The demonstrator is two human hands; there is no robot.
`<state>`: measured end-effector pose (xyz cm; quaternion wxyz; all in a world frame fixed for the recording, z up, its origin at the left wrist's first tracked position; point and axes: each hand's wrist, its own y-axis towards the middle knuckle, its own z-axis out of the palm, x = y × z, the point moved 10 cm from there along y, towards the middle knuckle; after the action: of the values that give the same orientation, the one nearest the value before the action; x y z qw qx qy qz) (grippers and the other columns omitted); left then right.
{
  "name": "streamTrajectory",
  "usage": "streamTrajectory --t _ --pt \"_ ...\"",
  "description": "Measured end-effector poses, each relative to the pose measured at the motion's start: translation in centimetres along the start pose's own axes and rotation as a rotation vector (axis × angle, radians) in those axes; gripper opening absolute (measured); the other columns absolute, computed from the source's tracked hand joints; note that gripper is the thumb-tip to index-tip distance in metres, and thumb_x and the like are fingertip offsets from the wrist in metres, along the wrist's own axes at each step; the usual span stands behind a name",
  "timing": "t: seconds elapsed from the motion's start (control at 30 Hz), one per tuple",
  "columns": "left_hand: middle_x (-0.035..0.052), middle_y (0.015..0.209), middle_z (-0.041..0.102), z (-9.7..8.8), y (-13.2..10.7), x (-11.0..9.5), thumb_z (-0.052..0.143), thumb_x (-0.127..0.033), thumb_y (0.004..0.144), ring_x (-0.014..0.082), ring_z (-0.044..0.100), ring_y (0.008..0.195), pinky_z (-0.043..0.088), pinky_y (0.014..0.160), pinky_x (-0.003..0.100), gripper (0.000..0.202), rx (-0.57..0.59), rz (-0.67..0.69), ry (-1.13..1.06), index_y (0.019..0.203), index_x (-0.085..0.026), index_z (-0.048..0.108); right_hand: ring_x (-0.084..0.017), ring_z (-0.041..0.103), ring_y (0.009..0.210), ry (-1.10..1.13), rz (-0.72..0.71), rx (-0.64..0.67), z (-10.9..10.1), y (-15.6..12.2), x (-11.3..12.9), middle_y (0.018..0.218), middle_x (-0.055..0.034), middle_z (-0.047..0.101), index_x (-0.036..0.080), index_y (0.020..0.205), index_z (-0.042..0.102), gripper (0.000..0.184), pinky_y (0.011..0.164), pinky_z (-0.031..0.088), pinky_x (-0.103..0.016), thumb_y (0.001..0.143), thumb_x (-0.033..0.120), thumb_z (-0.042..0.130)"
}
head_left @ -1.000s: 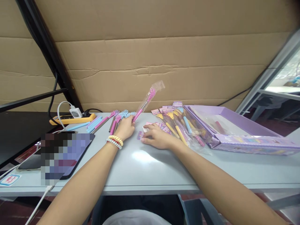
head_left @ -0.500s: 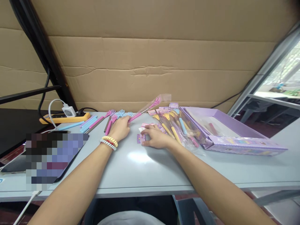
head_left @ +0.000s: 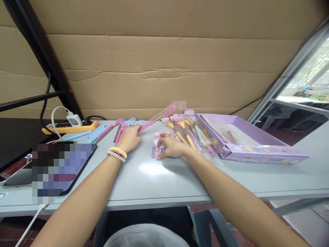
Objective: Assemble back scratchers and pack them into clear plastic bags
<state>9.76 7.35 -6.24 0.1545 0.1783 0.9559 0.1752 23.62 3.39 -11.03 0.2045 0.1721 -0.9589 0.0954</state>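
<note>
My left hand [head_left: 130, 139], wearing twisted bracelets, is closed on the handle of a pink back scratcher [head_left: 147, 125]. The scratcher slants up to the right, its claw end inside a clear plastic sleeve [head_left: 179, 105]. My right hand [head_left: 171, 146] rests low over the table, thumb and fingertips on a small purple printed card [head_left: 154, 152]. Partly under that hand lie more pink and purple cards [head_left: 159, 134]. To its right are bagged scratchers with yellow claws [head_left: 181, 124] and a blue one [head_left: 198, 133]. Loose pink scratchers [head_left: 119, 133] and blue claws [head_left: 131, 121] lie beyond my left hand.
An open purple box [head_left: 259, 154] stands on the right of the grey table [head_left: 133, 192]. On the left lie a tablet [head_left: 66, 168] with a blurred screen, blue tubes [head_left: 96, 133] and a yellow power strip [head_left: 70, 128]. Cardboard [head_left: 164, 68] walls the back.
The view has shifted slightly. My right hand and the small purple card have moved a little to the right. My left hand keeps its hold on the pink back scratcher.
</note>
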Motion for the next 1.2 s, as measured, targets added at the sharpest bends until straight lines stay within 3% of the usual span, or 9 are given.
streamTrajectory --t 0.13,0.3,0.47,0.67,0.8,0.93,1.03,1.13,1.2 --pt "0.0096 0.104 0.067 -0.2 0.0 0.1 0.040 -0.016 0.080 0.0268 0.061 0.097 0.044 0.078 0.034 0.034 0.010 0.002 0.018 0.107 -0.019 0.060 -0.033 0.022 0.135 0.015 -0.045 -0.027 -0.2 -0.2 0.3 0.141 -0.0150 0.030 0.019 0.115 0.059 0.066 0.106 0.023 -0.044 0.056 0.042 0.079" --pt "0.0090 0.102 0.068 -0.6 -0.1 0.8 0.040 -0.016 0.081 0.0257 0.061 0.094 0.044 0.078 0.033 0.034 -0.006 -0.014 0.005 0.107 -0.019 0.060 -0.034 0.018 0.137 0.043 -0.043 0.037 0.2 -0.2 0.5 0.145 -0.0135 0.028 0.020 0.108 0.063 0.058 0.106 0.023 -0.044 0.055 0.035 0.080" --pt "0.0089 0.105 0.066 -1.2 -0.1 1.2 0.039 -0.019 0.082 0.0255 0.060 0.094 0.044 0.079 0.034 0.034 -0.058 -0.031 -0.007 0.109 -0.019 0.059 -0.031 0.026 0.132 0.063 -0.059 0.064 -0.2 -0.5 0.8 0.138 -0.0118 0.036 0.018 0.105 0.061 0.059 0.104 0.028 -0.040 0.050 0.026 0.082" --pt "0.0092 0.102 0.067 -1.5 -0.1 1.2 0.038 -0.019 0.081 0.0249 0.061 0.092 0.045 0.079 0.033 0.036 -0.044 -0.023 -0.006 0.109 -0.019 0.060 -0.020 0.051 0.093 0.128 -0.163 -0.008 -0.7 -0.6 1.7 0.100 -0.0039 0.055 0.017 0.097 0.053 0.053 0.076 0.042 -0.029 0.050 0.021 0.079" --pt "0.0100 0.096 0.069 -1.8 -0.1 1.9 0.040 -0.021 0.081 0.0261 0.062 0.090 0.045 0.076 0.033 0.037 -0.029 -0.061 0.007 0.112 -0.019 0.060 -0.012 0.050 0.065 0.258 -0.220 -0.059 -0.5 -0.8 2.4 0.076 0.0036 0.054 0.019 0.106 0.048 0.048 0.060 0.038 -0.023 0.062 0.017 0.068" --pt "0.0105 0.094 0.069 -2.2 -0.1 2.3 0.043 -0.021 0.078 0.0256 0.062 0.089 0.046 0.077 0.032 0.036 -0.035 -0.066 -0.051 0.109 -0.018 0.062 -0.011 0.049 0.063 0.312 -0.235 -0.214 -1.9 -1.1 2.7 0.070 0.0044 0.054 0.019 0.102 0.050 0.038 0.059 0.037 -0.022 0.066 0.017 0.061" --pt "0.0069 0.093 0.070 -1.8 0.0 2.2 0.046 -0.023 0.077 0.0226 0.063 0.086 0.047 0.076 0.030 0.036 0.061 -0.008 -0.258 0.108 -0.017 0.064 -0.011 0.049 0.061 0.343 -0.201 -0.370 -3.9 -1.1 1.7 0.069 0.0034 0.055 0.018 0.088 0.055 0.021 0.058 0.036 -0.021 0.067 0.018 0.056" --pt "0.0025 0.090 0.071 -1.1 -0.3 2.3 0.052 -0.029 0.075 0.0201 0.064 0.083 0.049 0.074 0.029 0.038 0.210 0.052 -0.513 0.108 -0.019 0.066 -0.011 0.046 0.059 0.322 -0.166 -0.637 -7.1 -1.9 -0.1 0.064 0.0033 0.052 0.017 0.076 0.057 0.013 0.057 0.034 -0.022 0.065 0.019 0.051" --pt "0.0019 0.090 0.072 -1.0 -0.3 3.2 0.058 -0.032 0.071 0.0207 0.064 0.082 0.050 0.075 0.030 0.038 0.233 0.024 -0.598 0.105 -0.020 0.068 -0.011 0.042 0.056 0.287 -0.102 -0.817 -9.1 -2.7 -1.8 0.058 0.0041 0.048 0.017 0.072 0.057 0.012 0.056 0.033 -0.022 0.063 0.018 0.049"
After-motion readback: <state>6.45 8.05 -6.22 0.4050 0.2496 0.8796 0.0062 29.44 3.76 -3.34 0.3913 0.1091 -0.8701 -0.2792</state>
